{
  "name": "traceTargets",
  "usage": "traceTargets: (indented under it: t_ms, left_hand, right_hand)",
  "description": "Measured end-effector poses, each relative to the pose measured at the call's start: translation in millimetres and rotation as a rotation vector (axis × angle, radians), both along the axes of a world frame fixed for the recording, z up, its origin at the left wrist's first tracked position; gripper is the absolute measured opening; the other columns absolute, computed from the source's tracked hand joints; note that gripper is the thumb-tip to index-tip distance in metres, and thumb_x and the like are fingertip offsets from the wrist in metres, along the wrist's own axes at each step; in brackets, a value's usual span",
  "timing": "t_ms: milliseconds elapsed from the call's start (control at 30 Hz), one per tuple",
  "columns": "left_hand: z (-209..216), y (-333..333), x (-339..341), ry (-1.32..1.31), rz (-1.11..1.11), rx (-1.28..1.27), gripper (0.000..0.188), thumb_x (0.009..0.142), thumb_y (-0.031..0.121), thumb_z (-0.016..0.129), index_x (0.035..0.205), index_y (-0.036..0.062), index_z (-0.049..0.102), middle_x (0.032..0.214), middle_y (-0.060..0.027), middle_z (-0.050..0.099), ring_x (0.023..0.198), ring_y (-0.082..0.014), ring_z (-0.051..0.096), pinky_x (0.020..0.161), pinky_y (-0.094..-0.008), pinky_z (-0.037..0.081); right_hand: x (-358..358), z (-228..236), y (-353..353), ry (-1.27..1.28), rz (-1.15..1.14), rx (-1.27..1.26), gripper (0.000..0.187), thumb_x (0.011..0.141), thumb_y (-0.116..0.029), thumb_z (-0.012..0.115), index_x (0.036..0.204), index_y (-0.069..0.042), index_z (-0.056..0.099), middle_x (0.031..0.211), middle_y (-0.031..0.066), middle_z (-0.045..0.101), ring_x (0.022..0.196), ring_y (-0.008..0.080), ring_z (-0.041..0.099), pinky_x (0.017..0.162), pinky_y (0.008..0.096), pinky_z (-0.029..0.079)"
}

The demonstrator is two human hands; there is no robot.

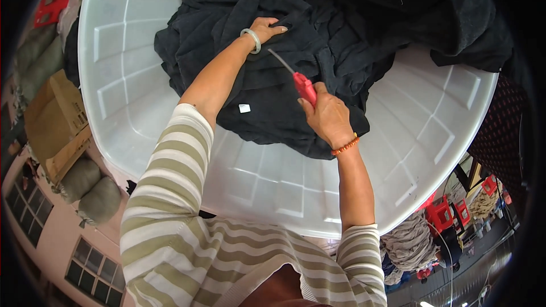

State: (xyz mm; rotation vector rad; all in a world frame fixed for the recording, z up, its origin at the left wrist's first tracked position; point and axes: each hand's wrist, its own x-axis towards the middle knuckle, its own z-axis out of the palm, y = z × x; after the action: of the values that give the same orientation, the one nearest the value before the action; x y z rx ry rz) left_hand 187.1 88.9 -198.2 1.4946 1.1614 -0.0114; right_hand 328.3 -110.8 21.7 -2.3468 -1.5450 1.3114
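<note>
Black cloth, crumpled and apparently made up of garments, lies heaped in a large white plastic tub. My left hand, a pale bangle at its wrist, rests on the cloth with the visible fingertips apart. The other fingers are hard to make out. To the right and nearer me, my right hand is closed around a red-handled tool. Its thin grey blade or rod points up and left toward my left hand. A small white tag shows on the near part of the cloth.
More black cloth hangs over the tub's far right rim. At left are a cardboard box, stuffed greenish sacks and a red plastic stool. Grey-brown cloth piles and red stools stand at lower right.
</note>
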Motion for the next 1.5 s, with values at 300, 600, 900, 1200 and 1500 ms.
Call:
traceTargets:
  t_ms: [300,600,900,1200,1500]
  left_hand:
    - [60.6,-67.0,-95.7,0.236,-0.445,0.858,0.043,0.087,0.024,0.058,0.126,0.0058,0.054,0.137,-0.0129,0.047,0.128,-0.0288,0.041,0.109,-0.0439,0.026]
    - [101.6,-147.6,-201.9,0.502,-0.636,0.653,0.067,0.080,0.022,0.067,0.141,0.0157,0.039,0.155,-0.0067,0.017,0.143,-0.0336,0.012,0.112,-0.0563,0.015]
    - [79.9,-145.4,-227.7,0.270,-0.252,0.567,0.082,0.075,0.004,0.070,0.145,0.0161,0.029,0.152,-0.0127,0.021,0.133,-0.0380,0.032,0.107,-0.0470,0.032]
    - [88.9,-119.6,-272.8,0.182,0.879,-0.427,0.060,0.077,0.009,0.073,0.131,0.0011,0.046,0.113,-0.0153,0.061,0.105,-0.0318,0.059,0.086,-0.0436,0.052]
    - [444.0,-128.0,-151.0,-0.546,-0.269,-0.328,0.049,0.072,0.007,0.078,0.113,-0.0090,0.056,0.110,-0.0138,0.065,0.102,-0.0195,0.061,0.091,-0.0322,0.046]
  right_hand:
    - [-13.3,13.2,-5.5,-0.042,0.067,0.026,0.032,0.086,-0.030,0.063,0.099,-0.003,0.051,0.073,0.0221,0.064,0.071,0.0405,0.064,0.065,0.0460,0.051]
    - [-70.1,24.9,-26.1,0.026,0.243,0.061,0.033,0.083,-0.027,0.066,0.098,-0.002,0.050,0.068,0.0211,0.063,0.066,0.0375,0.065,0.060,0.0444,0.052]
    - [-82.0,25.3,-10.2,-0.159,0.296,0.162,0.034,0.083,-0.031,0.064,0.096,-0.002,0.051,0.072,0.0203,0.065,0.067,0.0382,0.065,0.060,0.0452,0.052]
    - [-113.8,46.6,-81.6,-0.151,0.314,0.104,0.025,0.085,-0.026,0.063,0.093,-0.005,0.052,0.068,0.0163,0.063,0.064,0.0339,0.065,0.057,0.0425,0.052]
    - [-104.6,38.6,-106.8,-0.355,0.536,0.442,0.041,0.085,-0.019,0.060,0.122,-0.001,0.051,0.110,0.0159,0.063,0.104,0.0276,0.061,0.086,0.0378,0.049]
